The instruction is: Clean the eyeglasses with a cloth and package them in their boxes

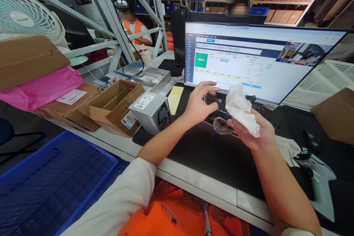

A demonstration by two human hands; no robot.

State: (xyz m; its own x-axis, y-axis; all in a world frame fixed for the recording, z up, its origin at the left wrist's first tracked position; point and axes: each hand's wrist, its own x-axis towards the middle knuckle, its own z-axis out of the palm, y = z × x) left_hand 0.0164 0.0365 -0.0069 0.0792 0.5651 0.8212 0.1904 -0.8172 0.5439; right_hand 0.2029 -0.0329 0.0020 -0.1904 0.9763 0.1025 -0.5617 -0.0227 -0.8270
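Note:
My right hand (261, 129) is closed around a crumpled white tissue (239, 103), held up in front of the monitor. Just left of its fingertips is a clear, rounded, lens-like piece (222, 125); whether the hand grips it too is unclear. My left hand (200, 103) reaches over the keyboard (211, 101), thumb and fingers apart. Near the left thumb tip shows a small dark curved piece (220, 104), too blurred to name. Behind both hands stands the lit monitor (229, 62), with a green square on its page.
A grey printed box (151, 112) and open cardboard boxes (116, 103) stand to the left, beside a yellow notepad (175, 99). A handheld scanner (322, 180) lies at right by a mouse (311, 138). A blue crate (55, 177) sits lower left. Two people are beyond the desk.

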